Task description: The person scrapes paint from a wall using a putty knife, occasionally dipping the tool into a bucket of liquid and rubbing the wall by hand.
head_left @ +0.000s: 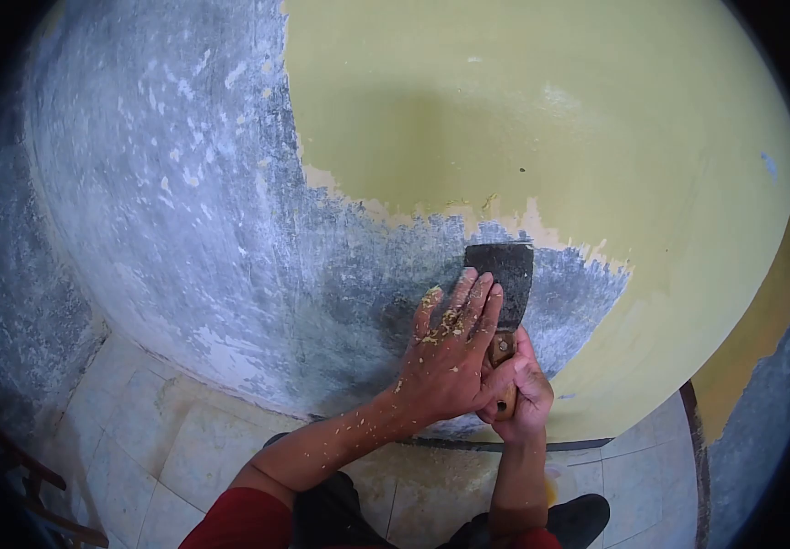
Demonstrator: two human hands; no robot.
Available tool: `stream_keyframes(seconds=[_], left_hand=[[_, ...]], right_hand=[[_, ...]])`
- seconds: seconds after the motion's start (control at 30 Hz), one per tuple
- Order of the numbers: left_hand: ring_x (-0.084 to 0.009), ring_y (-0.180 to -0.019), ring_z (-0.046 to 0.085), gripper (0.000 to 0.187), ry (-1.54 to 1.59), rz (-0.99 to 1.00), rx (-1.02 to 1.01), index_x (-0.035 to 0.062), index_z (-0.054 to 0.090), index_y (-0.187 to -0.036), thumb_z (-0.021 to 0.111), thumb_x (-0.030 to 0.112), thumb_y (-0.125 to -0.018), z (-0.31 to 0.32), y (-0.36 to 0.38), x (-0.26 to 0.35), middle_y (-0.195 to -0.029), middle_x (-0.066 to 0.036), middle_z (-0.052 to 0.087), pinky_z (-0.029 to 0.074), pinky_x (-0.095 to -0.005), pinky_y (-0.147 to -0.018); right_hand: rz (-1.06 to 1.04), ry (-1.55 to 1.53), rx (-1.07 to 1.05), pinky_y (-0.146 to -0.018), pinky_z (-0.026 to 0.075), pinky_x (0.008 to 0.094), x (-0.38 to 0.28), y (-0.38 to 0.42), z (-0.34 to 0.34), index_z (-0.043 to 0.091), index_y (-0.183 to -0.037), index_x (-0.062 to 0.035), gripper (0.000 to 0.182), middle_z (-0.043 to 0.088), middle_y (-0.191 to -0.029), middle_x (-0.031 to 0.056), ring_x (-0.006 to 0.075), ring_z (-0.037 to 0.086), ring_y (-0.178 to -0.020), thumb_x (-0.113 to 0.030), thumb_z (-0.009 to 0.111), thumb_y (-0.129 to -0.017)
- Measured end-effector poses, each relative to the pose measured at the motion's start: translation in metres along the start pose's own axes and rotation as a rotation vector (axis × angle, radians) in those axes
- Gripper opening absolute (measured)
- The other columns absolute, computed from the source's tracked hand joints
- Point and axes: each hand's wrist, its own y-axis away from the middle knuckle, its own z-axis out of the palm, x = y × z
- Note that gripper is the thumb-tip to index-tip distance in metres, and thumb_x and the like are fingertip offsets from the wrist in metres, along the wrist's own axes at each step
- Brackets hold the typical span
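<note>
A paint scraper [512, 284] with a wide dark blade and a wooden handle lies against the wall, its blade edge pointing up at the ragged border of the paint. My right hand [527, 393] is closed around the wooden handle from below. On the blade rest the outstretched fingers of my left hand [450, 357], lying flat and pressing on it. Yellowish paint flakes cling to the back of that hand and to the forearm. The left thumb is hard to make out near the handle.
Yellow-green paint [541, 110] covers the upper and right wall; bare grey wall [166, 201] with whitish patches shows at left and below. Pale floor tiles [212, 448] lie beneath. A dark shoe [580, 520] is at lower right, and a brown wooden furniture piece [47, 499] stands lower left.
</note>
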Motion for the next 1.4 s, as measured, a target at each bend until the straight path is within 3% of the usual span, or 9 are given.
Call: stream_keyframes(seconds=[0.03,0.13,0.27,0.37,0.5,0.63,0.67,0.83,1.4], left_hand=[[-0.0364,-0.143,0.033,0.072,-0.041,0.037,0.001,-0.007,0.043,-0.142,0.05,0.048,-0.095,0.003,0.0,-0.004,-0.148,-0.024,0.041,0.018,-0.0549,-0.112],[-0.0357,-0.143,0.034,0.074,-0.067,0.07,0.006,-0.0069,0.042,-0.142,0.049,0.05,-0.095,0.009,-0.001,-0.007,-0.15,-0.024,0.04,0.018,-0.0548,-0.111],[-0.0355,-0.143,0.035,0.076,-0.01,0.065,-0.032,-0.0068,0.04,-0.144,0.051,0.051,-0.095,0.012,0.005,-0.007,-0.15,-0.025,0.039,0.017,-0.0542,-0.111],[-0.0354,-0.143,0.036,0.076,-0.032,0.064,-0.011,-0.0062,0.041,-0.144,0.051,0.051,-0.094,0.004,-0.013,-0.01,-0.151,-0.024,0.039,0.016,-0.0531,-0.111],[-0.0351,-0.14,0.038,0.074,-0.06,0.069,-0.009,-0.0068,0.045,-0.14,0.051,0.051,-0.094,-0.006,-0.012,-0.006,-0.147,-0.024,0.044,0.021,-0.0542,-0.109],[-0.0354,-0.14,0.039,0.075,-0.065,0.087,0.014,-0.0078,0.044,-0.139,0.051,0.052,-0.094,0.003,-0.014,-0.013,-0.146,-0.025,0.044,0.022,-0.0541,-0.109],[-0.0351,-0.14,0.039,0.076,-0.08,0.079,0.001,-0.008,0.044,-0.139,0.05,0.052,-0.094,-0.003,-0.021,-0.011,-0.146,-0.025,0.044,0.022,-0.054,-0.109],[-0.0376,-0.14,0.038,0.076,-0.076,0.099,-0.085,-0.0078,0.043,-0.14,0.049,0.052,-0.094,-0.007,-0.007,-0.011,-0.146,-0.026,0.043,0.023,-0.0523,-0.109],[-0.0369,-0.141,0.039,0.08,-0.047,0.073,-0.105,-0.0031,0.038,-0.146,0.056,0.051,-0.09,-0.013,-0.01,-0.013,-0.15,-0.024,0.04,0.027,-0.0477,-0.105]], right_hand=[[0.019,-0.043,-0.012,-0.037,0.042,0.0276,0.0,-0.001,-0.002,0.024,-0.153,-0.0084,0.067,0.059,-0.106,0.0218,0.0171,0.054,-0.05,-0.03,0.055,-0.098],[-0.011,-0.051,0.057,-0.034,0.037,0.0232,0.001,-0.002,0.004,0.025,-0.152,-0.008,0.065,0.06,-0.103,0.0195,0.0114,0.048,-0.045,-0.028,0.054,-0.097],[0.012,-0.008,0.272,-0.035,0.037,0.0235,0.004,0.01,0.02,0.029,-0.152,-0.0103,0.064,0.061,-0.099,0.018,0.0112,0.046,-0.046,-0.027,0.054,-0.096],[0.012,-0.04,0.308,-0.035,0.036,0.0239,-0.01,-0.002,0.025,0.029,-0.152,-0.0131,0.063,0.06,-0.098,0.0168,0.0116,0.046,-0.047,-0.026,0.054,-0.096],[0.041,-0.054,0.311,-0.035,0.037,0.0245,-0.013,0.005,0.037,0.028,-0.153,-0.0148,0.064,0.06,-0.097,0.0167,0.0123,0.045,-0.046,-0.024,0.055,-0.095],[-0.045,0.018,0.221,-0.036,0.037,0.0244,-0.01,-0.014,0.025,0.023,-0.155,-0.0153,0.068,0.06,-0.092,0.0145,0.0116,0.045,-0.046,-0.022,0.056,-0.096],[-0.02,-0.017,0.322,-0.036,0.036,0.0238,-0.015,-0.017,0.034,0.021,-0.156,-0.0158,0.068,0.061,-0.091,0.0141,0.0111,0.045,-0.047,-0.021,0.055,-0.097],[-0.006,-0.027,0.304,-0.037,0.036,0.0224,-0.006,0.011,0.044,0.018,-0.157,-0.017,0.068,0.061,-0.093,0.0138,0.0106,0.046,-0.049,-0.021,0.053,-0.098],[0.039,0.06,0.281,-0.04,0.034,0.0203,-0.01,0.006,0.054,0.016,-0.158,-0.0207,0.063,0.059,-0.092,0.0091,0.0074,0.041,-0.05,-0.016,0.045,-0.102]])
